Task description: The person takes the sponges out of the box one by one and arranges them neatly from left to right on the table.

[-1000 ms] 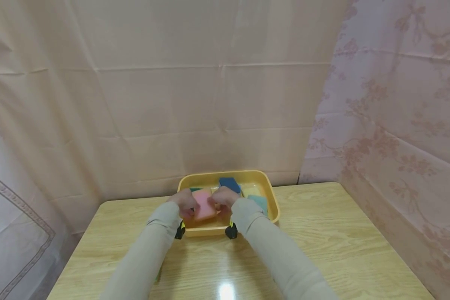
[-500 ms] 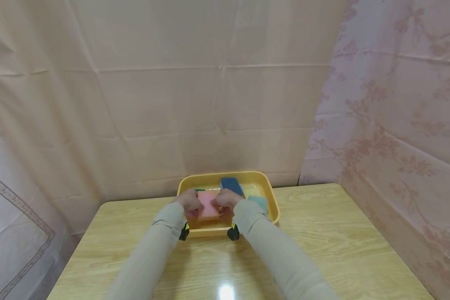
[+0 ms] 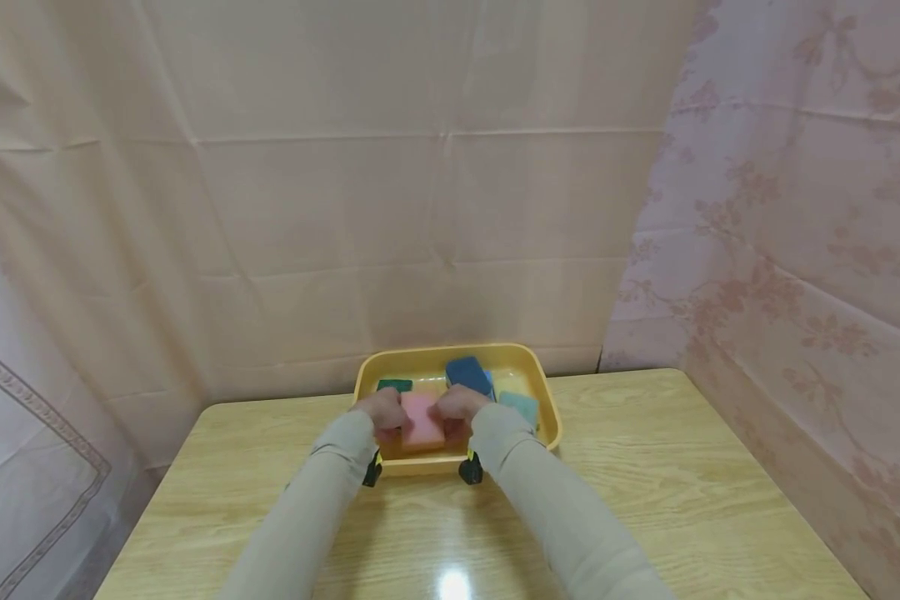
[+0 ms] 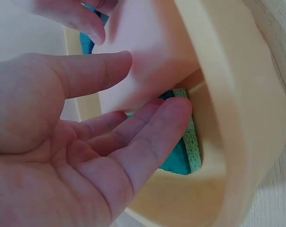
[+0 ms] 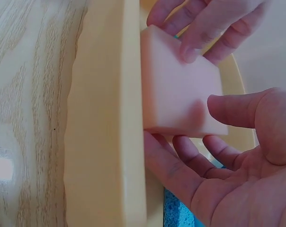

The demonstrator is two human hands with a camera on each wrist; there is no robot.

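Observation:
A pink sponge (image 3: 423, 419) is held between both hands over the near part of a yellow tray (image 3: 420, 468). On its left side, my left hand (image 3: 382, 408) grips it, thumb on the broad face and fingers along the edge. My right hand (image 3: 459, 403) pinches the opposite side; in the right wrist view its thumb lies at the face of the pink block (image 5: 181, 80) and its fingers curl under the edge. Below the left fingers, the left wrist view shows a green sponge (image 4: 178, 158) with a pale green layer.
Inside the tray lie a dark green piece (image 3: 394, 385) at the left, a dark blue sponge (image 3: 467, 375) behind the right hand, and a pale teal sponge (image 3: 521, 406) at the right. The tray stands on a wooden table (image 3: 660, 467), before a beige curtain (image 3: 322, 208).
Both hands have shifted slightly right and toward me with the pink sponge, which has turned straighter. More of the dark green piece behind it now shows.

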